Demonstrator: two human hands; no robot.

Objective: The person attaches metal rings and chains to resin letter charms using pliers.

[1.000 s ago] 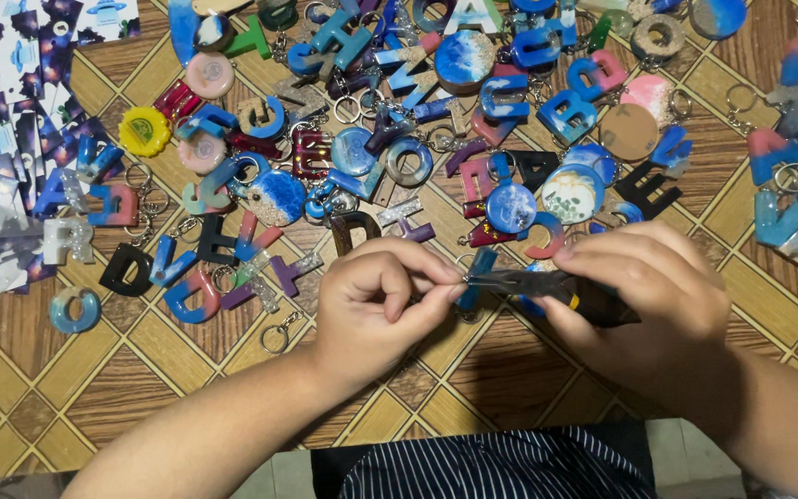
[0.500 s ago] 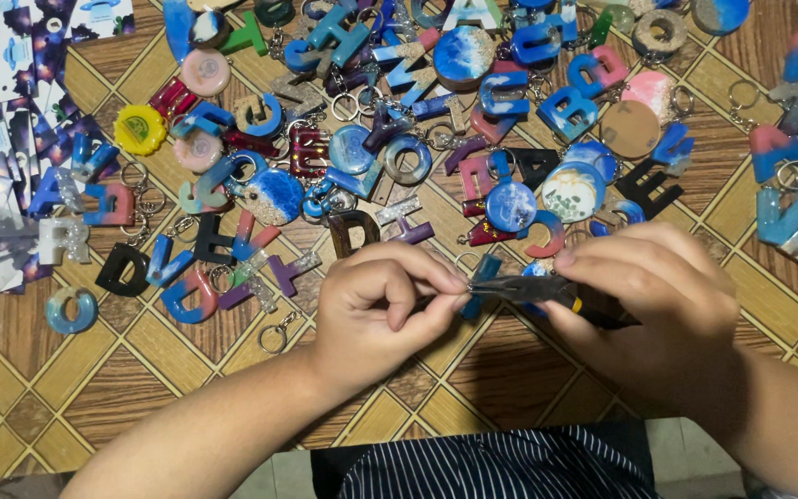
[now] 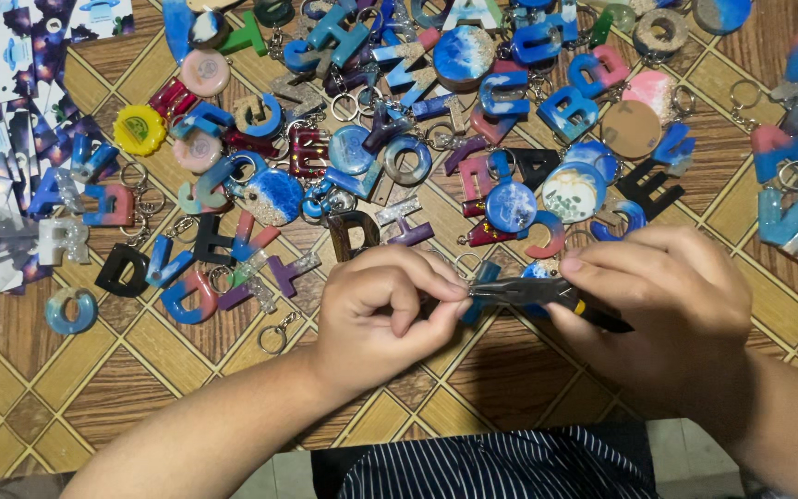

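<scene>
Right hand is closed around the dark handles of a pair of pliers, low in the view just above a striped garment. The pliers lie nearly level, their long axis running side to side, and the metal nose points left toward the left hand. That hand is curled shut, thumb and fingertips pinched together right at the pliers' tip; whatever small piece they pinch is too hidden to make out. Both hands hover over a wooden table with a yellow diamond pattern.

Beyond the pliers, farther up the table, spreads a dense scatter of letter keychains in blue, pink, purple and black, mixed with round discs, among them a yellow disc far up and left of the pliers. Loose metal rings lie left of the pliers. Far left of the pliers, along the table edge, sits a pile of flat rectangular packaging cards, dark blue and purple with white patches.
</scene>
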